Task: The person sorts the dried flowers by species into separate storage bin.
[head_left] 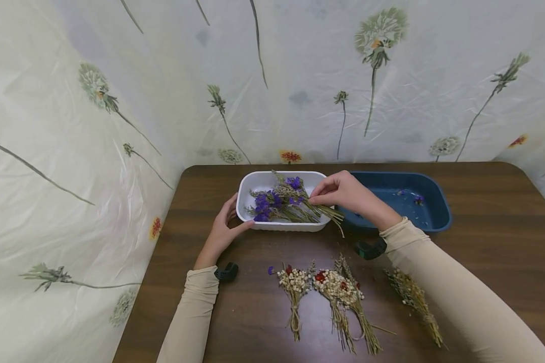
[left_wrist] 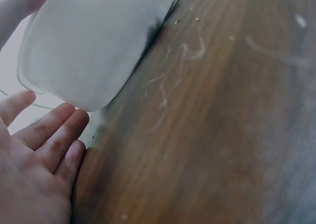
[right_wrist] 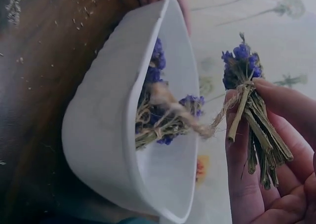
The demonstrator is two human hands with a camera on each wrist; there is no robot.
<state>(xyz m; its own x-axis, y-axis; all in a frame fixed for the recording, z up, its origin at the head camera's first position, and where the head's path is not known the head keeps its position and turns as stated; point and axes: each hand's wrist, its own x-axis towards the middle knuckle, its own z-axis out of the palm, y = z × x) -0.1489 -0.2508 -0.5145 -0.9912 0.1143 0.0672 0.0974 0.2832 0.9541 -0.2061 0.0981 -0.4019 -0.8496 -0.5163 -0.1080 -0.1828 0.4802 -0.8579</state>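
Note:
My right hand (head_left: 351,194) pinches a small bunch of dried purple flowers (right_wrist: 259,128) between thumb and fingers, right at its twine tie. A loose twine end hangs from the tie. The bunch is over the right end of a white plastic tub (head_left: 283,227), its cut stems reaching past the rim. Inside the tub lie more tied purple flower bunches (head_left: 262,205). My left hand (head_left: 220,232) is at the tub's left end, thumb along the front rim. Its other fingers, fairly straight in the left wrist view, touch the tub's outer wall (left_wrist: 94,41).
A dark blue tub (head_left: 440,214) with a few purple scraps stands to the right. Nearer on the wooden table (head_left: 486,242) lie tied bunches of cream and red dried flowers (head_left: 294,297) and a yellowish bunch (head_left: 413,297) beside my right sleeve. Crumbs are scattered about.

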